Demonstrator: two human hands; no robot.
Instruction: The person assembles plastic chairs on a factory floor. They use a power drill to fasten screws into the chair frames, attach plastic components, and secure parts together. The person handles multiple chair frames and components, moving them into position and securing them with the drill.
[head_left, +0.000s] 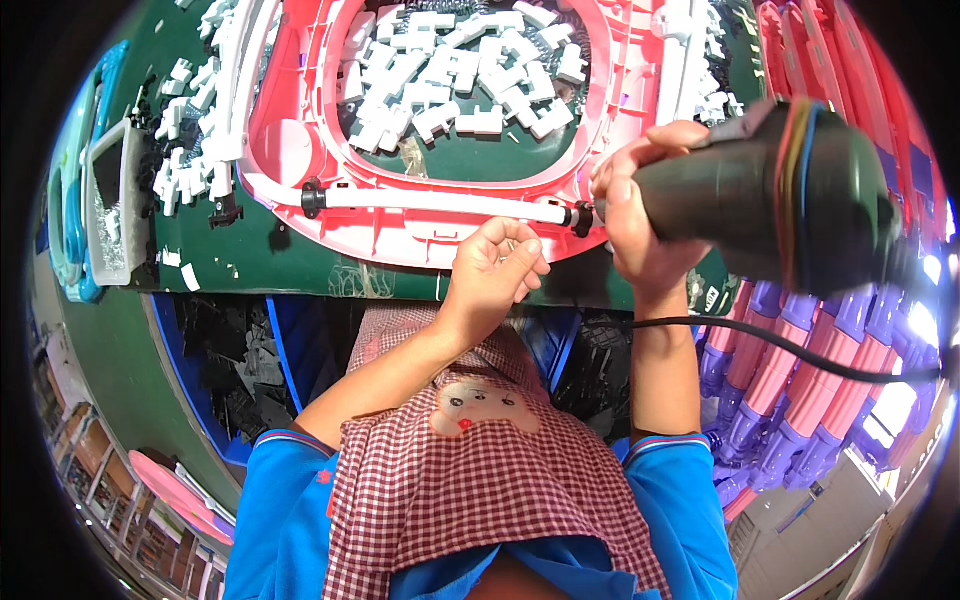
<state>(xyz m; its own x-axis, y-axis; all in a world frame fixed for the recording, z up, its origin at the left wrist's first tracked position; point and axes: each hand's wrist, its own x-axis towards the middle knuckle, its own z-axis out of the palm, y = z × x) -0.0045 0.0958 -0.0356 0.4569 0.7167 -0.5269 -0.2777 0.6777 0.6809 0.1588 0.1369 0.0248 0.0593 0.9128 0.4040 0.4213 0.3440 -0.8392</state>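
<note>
My right hand (649, 210) grips a dark corded power screwdriver (757, 187) with coloured bands round its body. Its tip end is by the right black clip (581, 219) on a white tube (450, 204), though my fingers hide the tip itself. The tube runs along the near edge of a pink plastic frame (352, 229), with another black clip (313, 198) at its left. Just below the tube, my left hand (499, 266) has curled fingers with small thin pieces, apparently screws, between them. White plastic blocks (450, 67) fill the frame's oval opening.
More white blocks (180, 165) and springs lie left on the green table (217, 262), beside a translucent tray (120, 202). Blue bins (281, 345) with dark parts sit under the edge. Pink and purple tubes (795, 360) stand at right, near the black cord (795, 352).
</note>
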